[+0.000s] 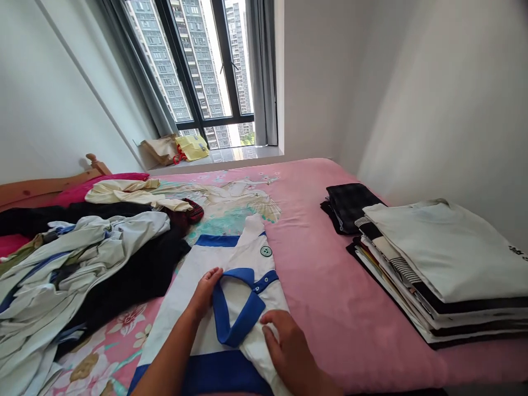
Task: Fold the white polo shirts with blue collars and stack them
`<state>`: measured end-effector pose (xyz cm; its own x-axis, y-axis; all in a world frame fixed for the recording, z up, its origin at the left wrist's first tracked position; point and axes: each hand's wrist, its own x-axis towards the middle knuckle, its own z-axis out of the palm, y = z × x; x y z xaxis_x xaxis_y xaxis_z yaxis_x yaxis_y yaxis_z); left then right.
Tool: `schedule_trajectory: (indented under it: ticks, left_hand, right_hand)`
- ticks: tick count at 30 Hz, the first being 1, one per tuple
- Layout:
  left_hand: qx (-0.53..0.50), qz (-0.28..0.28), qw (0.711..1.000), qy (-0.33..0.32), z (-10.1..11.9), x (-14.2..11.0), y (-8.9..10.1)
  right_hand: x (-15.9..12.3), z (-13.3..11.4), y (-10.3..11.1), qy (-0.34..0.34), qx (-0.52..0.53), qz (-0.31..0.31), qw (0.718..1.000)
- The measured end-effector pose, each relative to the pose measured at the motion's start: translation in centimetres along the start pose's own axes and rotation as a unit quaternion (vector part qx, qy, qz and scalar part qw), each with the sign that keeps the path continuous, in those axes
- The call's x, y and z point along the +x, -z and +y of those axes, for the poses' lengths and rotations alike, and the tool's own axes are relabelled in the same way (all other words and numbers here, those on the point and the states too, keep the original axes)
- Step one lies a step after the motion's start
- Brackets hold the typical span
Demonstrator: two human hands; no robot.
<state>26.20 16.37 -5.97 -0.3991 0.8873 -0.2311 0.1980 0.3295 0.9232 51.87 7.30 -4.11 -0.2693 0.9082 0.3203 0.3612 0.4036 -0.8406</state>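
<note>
Between clothes (pixel 457 253) folded and stacked at right and a heap (pixel 124 234) not yet folded at left, a white-and-blue shirt (pixel 251 258) is spread on a pink bed (pixel 322 308), its collar (pixel 223 316) pinched by the left hand (pixel 206 290), while the right hand (pixel 289 344) is curled beside it, grip unclear.

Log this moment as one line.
left hand: at blue collar; right hand: near collar, thumb and forefinger apart; shirt: on bed; folded stack: right; loose clothes: left
</note>
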Motion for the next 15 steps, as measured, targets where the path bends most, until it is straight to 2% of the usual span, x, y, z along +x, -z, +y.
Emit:
schedule_trajectory:
  ticks: [3,5,8,12,15]
  left_hand:
    - [0.143,0.035,0.982,-0.12,-0.3,-0.7,-0.6]
    - [0.2,0.047,0.965,-0.163,-0.7,-0.8,-0.6]
    - [0.21,0.073,0.967,-0.122,-1.2,-0.5,0.1]
    - [0.23,0.108,0.966,-0.048,-1.2,-1.2,1.3]
    - [0.243,0.078,0.967,0.021,-1.2,-3.1,1.6]
  right_hand:
    - [1.5,0.6,1.0,0.026,-0.029,-0.013,0.999]
    - [2.3,0.9,0.8,0.063,-0.054,-0.035,0.996]
    - [3.3,0.9,0.1,0.097,-0.074,-0.075,0.99]
    - [4.8,0.8,-1.0,0.074,-0.031,-0.102,0.992]
    - [6.1,0.9,-2.3,0.054,0.022,-0.097,0.994]
